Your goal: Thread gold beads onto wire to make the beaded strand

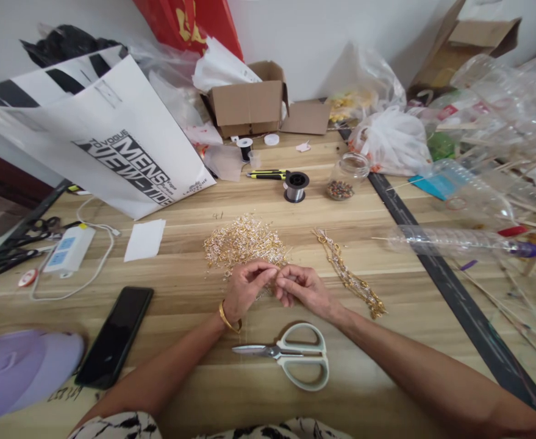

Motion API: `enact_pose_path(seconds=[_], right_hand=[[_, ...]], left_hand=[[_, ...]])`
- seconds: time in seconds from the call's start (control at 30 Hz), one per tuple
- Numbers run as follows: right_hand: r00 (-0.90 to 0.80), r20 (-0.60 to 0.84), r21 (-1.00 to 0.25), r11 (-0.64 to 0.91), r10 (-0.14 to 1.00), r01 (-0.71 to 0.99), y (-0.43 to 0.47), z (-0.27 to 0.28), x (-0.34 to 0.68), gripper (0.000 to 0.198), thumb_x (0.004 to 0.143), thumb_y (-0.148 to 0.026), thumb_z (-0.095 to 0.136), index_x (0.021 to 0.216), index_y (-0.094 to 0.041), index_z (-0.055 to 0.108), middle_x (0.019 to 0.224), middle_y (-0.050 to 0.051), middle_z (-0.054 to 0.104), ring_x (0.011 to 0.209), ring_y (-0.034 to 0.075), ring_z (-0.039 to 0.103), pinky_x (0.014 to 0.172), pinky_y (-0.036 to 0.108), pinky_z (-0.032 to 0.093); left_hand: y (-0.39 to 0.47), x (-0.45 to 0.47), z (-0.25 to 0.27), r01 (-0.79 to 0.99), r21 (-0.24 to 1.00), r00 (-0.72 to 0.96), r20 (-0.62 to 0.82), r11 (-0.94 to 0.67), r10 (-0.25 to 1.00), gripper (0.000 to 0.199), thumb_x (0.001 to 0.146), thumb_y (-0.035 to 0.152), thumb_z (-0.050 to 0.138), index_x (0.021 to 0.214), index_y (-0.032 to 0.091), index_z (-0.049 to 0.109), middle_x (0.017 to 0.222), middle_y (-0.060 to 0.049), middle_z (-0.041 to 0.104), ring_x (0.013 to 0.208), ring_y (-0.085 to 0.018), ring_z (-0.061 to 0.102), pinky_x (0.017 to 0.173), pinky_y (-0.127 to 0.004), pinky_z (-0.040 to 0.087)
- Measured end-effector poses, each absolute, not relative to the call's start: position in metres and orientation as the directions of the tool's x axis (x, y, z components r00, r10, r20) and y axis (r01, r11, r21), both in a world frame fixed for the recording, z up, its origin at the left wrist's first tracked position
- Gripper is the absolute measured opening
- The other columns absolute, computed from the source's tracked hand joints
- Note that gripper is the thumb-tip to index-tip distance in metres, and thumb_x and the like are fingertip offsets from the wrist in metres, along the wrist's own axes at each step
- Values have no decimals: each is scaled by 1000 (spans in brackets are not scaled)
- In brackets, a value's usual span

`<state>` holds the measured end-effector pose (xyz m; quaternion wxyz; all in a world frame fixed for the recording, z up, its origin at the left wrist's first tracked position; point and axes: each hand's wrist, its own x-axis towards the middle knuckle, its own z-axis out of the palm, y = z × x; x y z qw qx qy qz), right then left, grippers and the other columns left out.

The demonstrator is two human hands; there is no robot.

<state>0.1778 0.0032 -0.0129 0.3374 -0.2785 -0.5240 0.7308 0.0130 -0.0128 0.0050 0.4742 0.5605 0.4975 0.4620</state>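
Closely bent over the near edge of a loose pile of tiny gold and pale pieces (244, 241), the left hand (248, 285) and right hand (302, 285) meet at the fingertips. Each has its thumb and index finger pinched together, and whatever sits between those tips is too small to make out. The left wrist, with a gold bracelet (225, 318), bends inward; the right hand curls its other fingers under. Both forearms come in from the near side and slant toward the pile, which lies spread on the wooden desk (176, 299).

Right of the pile lie beaded strands (352, 277) bunched lengthwise. On its near side, beyond the hands, rest white-handled scissors (277, 352), blades closed and pointing left. A phone (116, 337) lies to its left and nearer.

On the far side of the pile, toward the right, an open clear jar (350, 169) holds a low layer of small mixed-colour beads (339, 189). Nearer the pile than that jar stands a spool (296, 186) of silvery wire. Directly beyond, at the back, an open cardboard box (249, 105) has white wrapping (224, 66) sticking out. Far right of the pile sits a white plastic bag (392, 140) with orange bits showing through. To the pile's far left, a large paper bag (98, 134) stands tilted, black plastic (61, 47) bulging from its mouth.
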Motion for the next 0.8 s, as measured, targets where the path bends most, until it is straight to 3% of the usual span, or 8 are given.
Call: enact_pose_path(seconds=[0.47,0.8], right_hand=[[-662,-39,-962,-207,749,-179,3,-8,179,29,83,-43,60,75,-15,54,61,-3,56,48,7,51,45,18,43],[-658,-60,-977,-179,751,-115,4,-3,178,30,82,-42,60,74,-13,57,56,-3,56,42,5,47,39,15,37]], left_hand=[[-9,8,11,63,998,274,-41,25,961,19,79,30,63,80,12,66,72,-5,65,65,-14,61,64,-25,49],[-5,5,16,219,966,366,49,-137,929,21,82,31,57,73,12,57,68,-2,57,63,-10,53,61,-22,44]])
